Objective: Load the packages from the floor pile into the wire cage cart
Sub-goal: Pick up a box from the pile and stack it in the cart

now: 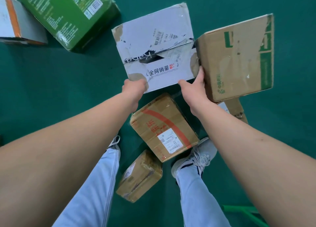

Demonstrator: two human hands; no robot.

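Note:
A white box [153, 45] with torn labels and black print is at the centre of the head view. My left hand [134, 88] grips its near left corner. My right hand [193, 88] grips its near right corner, thumb up along the box's right side. A brown box with green print [239, 56] stands touching the white box on the right. Under my arms lies a brown box with red tape [164, 126], and a smaller brown box [140, 175] lies between my feet. The cart's basket is out of view.
A large green box [68, 13] and a white box with an orange stripe [15, 21] lie on the green floor [51, 76] at the upper left. Another brown box [236, 109] peeks out at the right. A green metal frame [246, 213] shows at the bottom right.

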